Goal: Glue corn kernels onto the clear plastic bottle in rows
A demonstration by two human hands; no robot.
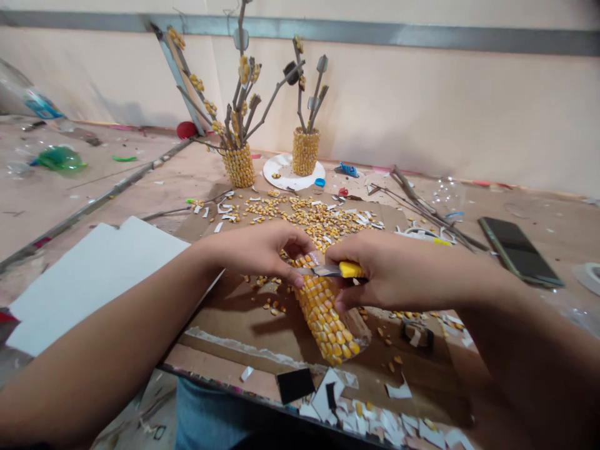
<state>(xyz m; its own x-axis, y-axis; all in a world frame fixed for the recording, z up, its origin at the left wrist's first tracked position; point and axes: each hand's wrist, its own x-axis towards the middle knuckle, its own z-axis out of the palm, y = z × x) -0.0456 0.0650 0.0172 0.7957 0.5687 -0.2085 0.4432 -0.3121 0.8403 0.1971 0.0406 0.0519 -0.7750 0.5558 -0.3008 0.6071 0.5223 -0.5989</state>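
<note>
A tube covered in yellow corn kernels (328, 322) lies on a sheet of cardboard (234, 325) in front of me. My left hand (260, 250) is curled over its far end, fingertips pinching there. My right hand (394, 272) grips a yellow utility knife (340, 270) whose blade points left across the tube's top. Loose corn kernels (309, 219) are scattered on the cardboard just beyond my hands.
Two kernel-covered pots with twig branches, one (239, 164) and another (305, 150) on a white disc, stand at the back. A black phone (520, 250) lies right, twigs (422, 206) beside it, white paper (94, 275) left. Paper scraps (375, 419) litter the near edge.
</note>
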